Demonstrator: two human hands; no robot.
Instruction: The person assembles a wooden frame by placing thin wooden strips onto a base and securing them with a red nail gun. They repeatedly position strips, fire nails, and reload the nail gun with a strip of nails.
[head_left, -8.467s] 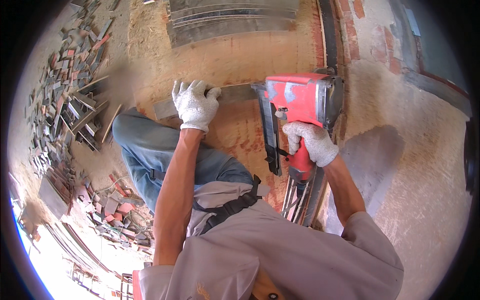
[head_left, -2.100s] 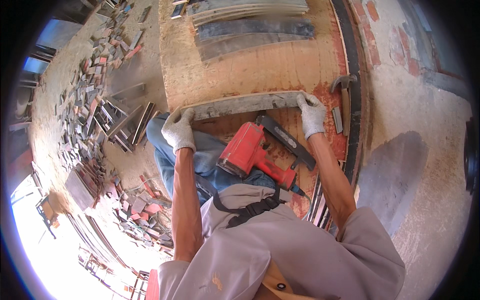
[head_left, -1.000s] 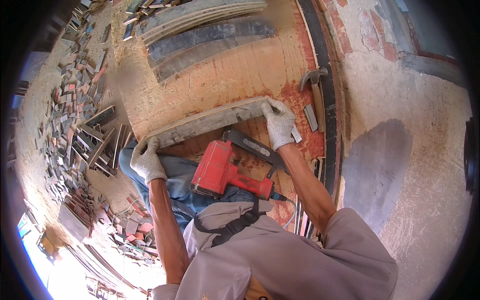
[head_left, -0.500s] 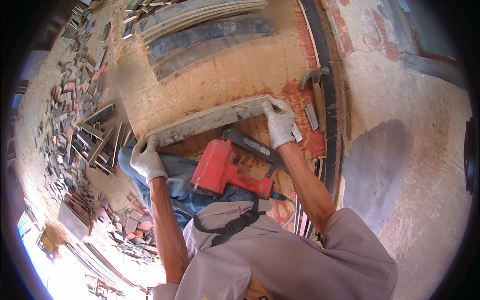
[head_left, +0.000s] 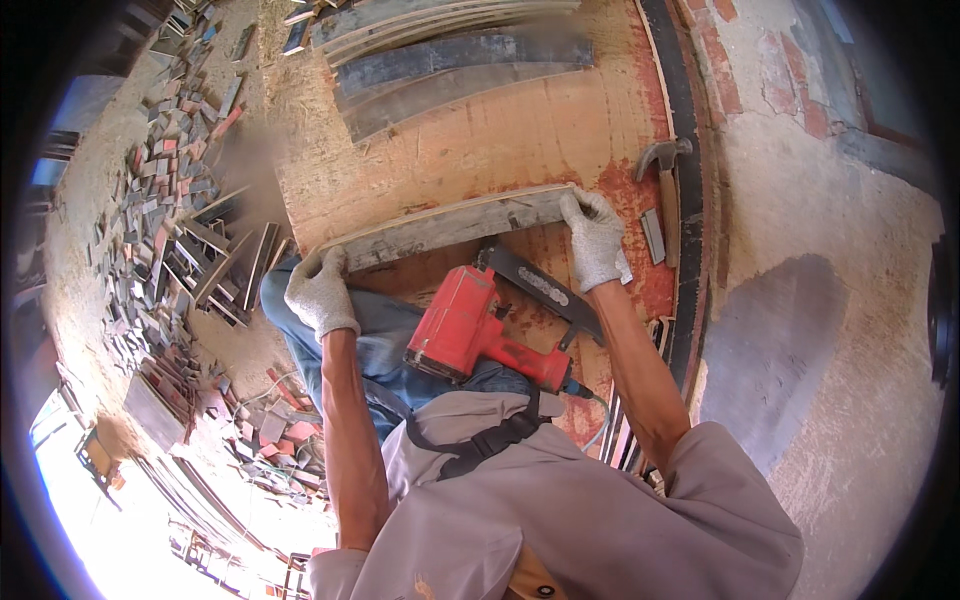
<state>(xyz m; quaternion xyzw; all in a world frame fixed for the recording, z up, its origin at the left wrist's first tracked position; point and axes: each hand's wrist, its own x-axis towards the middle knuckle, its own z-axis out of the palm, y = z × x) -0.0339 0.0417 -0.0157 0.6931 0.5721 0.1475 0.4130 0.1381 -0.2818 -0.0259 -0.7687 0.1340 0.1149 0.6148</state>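
Observation:
A long grey wooden board [head_left: 450, 232] spans the space between my gloved hands, over the plywood sheet. At its left end my left hand [head_left: 322, 292] is closed on it; the right end is gripped by my right hand [head_left: 594, 236], thumb on the near face. Both hands wear pale knitted gloves. Just below the board, a red nail gun [head_left: 455, 325] with a black magazine [head_left: 545, 290] rests by my lap, its air hose at the handle end. Right of my right hand lie a claw hammer [head_left: 660, 155] and a short grey wood piece [head_left: 652, 236].
Several long boards [head_left: 470, 62] lie stacked at the far side of the stained plywood [head_left: 400, 172]. Wood offcuts [head_left: 165, 220] are heaped across the floor at left. A dark edge strip [head_left: 690, 230] borders the plywood at right, beside the concrete floor [head_left: 830, 210].
The whole view has shifted, so everything sits slightly further right in the picture. Both hands still hold the board's ends, and the nail gun stays in place.

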